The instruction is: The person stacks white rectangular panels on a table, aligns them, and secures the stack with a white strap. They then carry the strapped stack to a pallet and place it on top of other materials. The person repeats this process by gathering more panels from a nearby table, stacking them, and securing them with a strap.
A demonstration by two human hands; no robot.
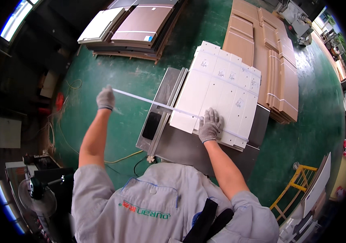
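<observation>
Holding a thin white strap (140,99), the gloved left hand (106,98) is closed at ten o'clock. The strap runs tight over to the right. The gray tabletop (181,142) shows at six o'clock. The gloved right hand (210,124) lies flat and open at three o'clock, over the strap, on stacked white boards (205,91) at two o'clock. Brown boards (288,83) lie farther out.

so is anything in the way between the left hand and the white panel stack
Nothing visible blocks that gap: the white strap runs straight from the left hand to the white panel stack, passing over the machine's grey side.
</observation>
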